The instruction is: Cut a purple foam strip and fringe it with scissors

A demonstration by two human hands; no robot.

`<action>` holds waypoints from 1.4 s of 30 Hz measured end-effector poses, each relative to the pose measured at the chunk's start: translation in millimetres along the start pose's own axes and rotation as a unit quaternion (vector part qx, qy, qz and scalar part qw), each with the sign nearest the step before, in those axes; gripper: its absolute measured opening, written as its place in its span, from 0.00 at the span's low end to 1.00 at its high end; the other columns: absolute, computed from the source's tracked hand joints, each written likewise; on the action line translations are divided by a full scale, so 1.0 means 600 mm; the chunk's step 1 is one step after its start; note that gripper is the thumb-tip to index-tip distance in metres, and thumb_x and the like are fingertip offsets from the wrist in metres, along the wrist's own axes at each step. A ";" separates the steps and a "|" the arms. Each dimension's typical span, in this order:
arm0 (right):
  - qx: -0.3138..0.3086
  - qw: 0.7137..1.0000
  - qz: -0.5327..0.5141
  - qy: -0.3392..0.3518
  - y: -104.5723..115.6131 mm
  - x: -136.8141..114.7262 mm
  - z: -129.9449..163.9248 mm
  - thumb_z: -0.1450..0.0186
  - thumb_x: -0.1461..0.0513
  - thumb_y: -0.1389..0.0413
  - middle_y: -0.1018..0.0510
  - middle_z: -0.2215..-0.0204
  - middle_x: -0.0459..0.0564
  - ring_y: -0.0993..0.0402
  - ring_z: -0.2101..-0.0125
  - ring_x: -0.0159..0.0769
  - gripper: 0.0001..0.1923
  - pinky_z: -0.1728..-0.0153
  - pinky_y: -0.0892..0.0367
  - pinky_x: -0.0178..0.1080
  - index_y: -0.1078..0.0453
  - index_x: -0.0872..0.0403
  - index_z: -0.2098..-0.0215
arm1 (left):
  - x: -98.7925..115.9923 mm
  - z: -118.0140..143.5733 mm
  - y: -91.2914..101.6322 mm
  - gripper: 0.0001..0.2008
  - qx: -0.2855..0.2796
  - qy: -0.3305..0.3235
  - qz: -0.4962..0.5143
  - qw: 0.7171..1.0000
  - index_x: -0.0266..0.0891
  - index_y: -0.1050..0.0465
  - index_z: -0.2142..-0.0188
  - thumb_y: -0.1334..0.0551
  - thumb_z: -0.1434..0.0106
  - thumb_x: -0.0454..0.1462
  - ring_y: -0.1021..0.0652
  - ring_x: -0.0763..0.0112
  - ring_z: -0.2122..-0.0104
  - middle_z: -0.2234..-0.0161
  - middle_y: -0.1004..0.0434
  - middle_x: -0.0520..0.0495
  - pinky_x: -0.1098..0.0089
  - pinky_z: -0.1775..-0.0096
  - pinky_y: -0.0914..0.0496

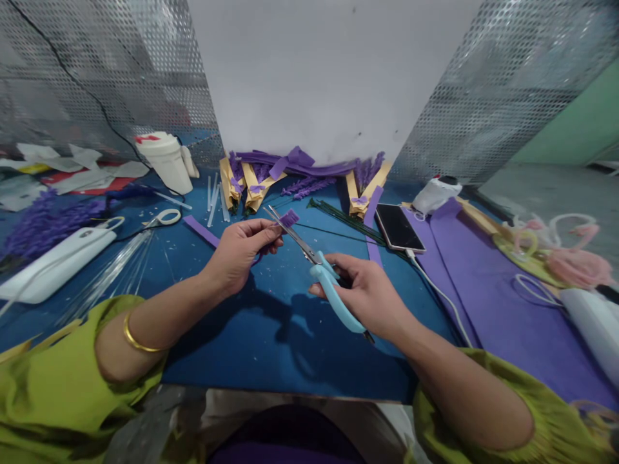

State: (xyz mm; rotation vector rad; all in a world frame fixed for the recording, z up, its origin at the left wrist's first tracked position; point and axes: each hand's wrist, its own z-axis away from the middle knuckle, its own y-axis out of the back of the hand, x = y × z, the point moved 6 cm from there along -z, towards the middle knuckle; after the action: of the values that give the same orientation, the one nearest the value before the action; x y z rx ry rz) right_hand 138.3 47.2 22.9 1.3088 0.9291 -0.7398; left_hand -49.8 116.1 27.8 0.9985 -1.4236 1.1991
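Between the thumb and fingers of my left hand [246, 248] is a small purple strip [289, 218] whose edge looks cut into a fringe. My right hand [365, 287] is closed around the light blue handles of a pair of scissors [333, 293]. The scissor blades point up and left, spread a little at the tips, and lie across the purple piece close to my left fingertips. Whether a blade touches the strip I cannot tell. A longer purple strip [202, 231] rests on the table behind my left wrist.
Small lavender bouquets in tan paper [256, 190] stand at the back, near green stems [343, 219]. To the right lie a phone [400, 227] on a cable and purple sheets [464, 277]. A white cup [167, 161], glue sticks [213, 196] and a white device [58, 264] are left.
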 end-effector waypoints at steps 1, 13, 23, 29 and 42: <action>-0.002 1.000 -0.003 0.000 0.000 0.001 0.000 0.43 0.52 0.34 0.32 0.79 0.40 0.43 0.79 0.28 0.15 0.78 0.48 0.34 0.24 0.52 0.63 | 0.000 0.000 0.000 0.11 0.001 0.001 -0.001 1.000 0.37 0.22 0.74 0.27 0.49 0.42 0.29 0.75 0.76 0.76 0.25 0.49 0.72 0.70 0.35; -0.008 1.000 -0.009 -0.001 0.001 -0.001 -0.001 0.43 0.52 0.33 0.36 0.81 0.39 0.45 0.79 0.27 0.15 0.79 0.51 0.34 0.25 0.53 0.65 | -0.001 -0.002 0.002 0.09 -0.004 -0.002 -0.009 1.000 0.37 0.23 0.74 0.29 0.47 0.41 0.29 0.75 0.76 0.77 0.25 0.50 0.73 0.71 0.36; -0.048 0.996 -0.068 -0.019 -0.003 -0.002 -0.003 0.45 0.49 0.33 0.37 0.79 0.39 0.47 0.78 0.27 0.18 0.78 0.50 0.34 0.26 0.54 0.66 | 0.001 0.000 0.000 0.09 -0.005 0.016 0.016 1.000 0.37 0.22 0.74 0.27 0.50 0.40 0.28 0.75 0.75 0.76 0.24 0.49 0.73 0.69 0.34; -0.060 0.994 -0.083 -0.025 -0.005 -0.001 -0.003 0.45 0.49 0.33 0.38 0.79 0.39 0.49 0.78 0.27 0.19 0.77 0.51 0.35 0.27 0.55 0.67 | 0.004 0.003 -0.003 0.09 0.001 0.038 0.050 0.998 0.36 0.22 0.74 0.26 0.52 0.38 0.26 0.74 0.74 0.77 0.24 0.50 0.73 0.69 0.32; 0.002 0.999 0.047 -0.002 0.002 -0.007 -0.002 0.43 0.50 0.35 0.33 0.78 0.39 0.43 0.77 0.28 0.18 0.76 0.48 0.34 0.26 0.51 0.60 | 0.005 0.000 -0.001 0.11 -0.012 0.004 0.021 1.000 0.36 0.23 0.75 0.26 0.50 0.40 0.30 0.76 0.76 0.78 0.27 0.51 0.74 0.71 0.35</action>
State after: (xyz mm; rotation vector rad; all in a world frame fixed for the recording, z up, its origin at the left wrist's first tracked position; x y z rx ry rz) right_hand 137.3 48.6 27.5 1.3447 0.8588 -0.6715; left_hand -49.6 115.7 31.1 0.9500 -1.4558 1.2135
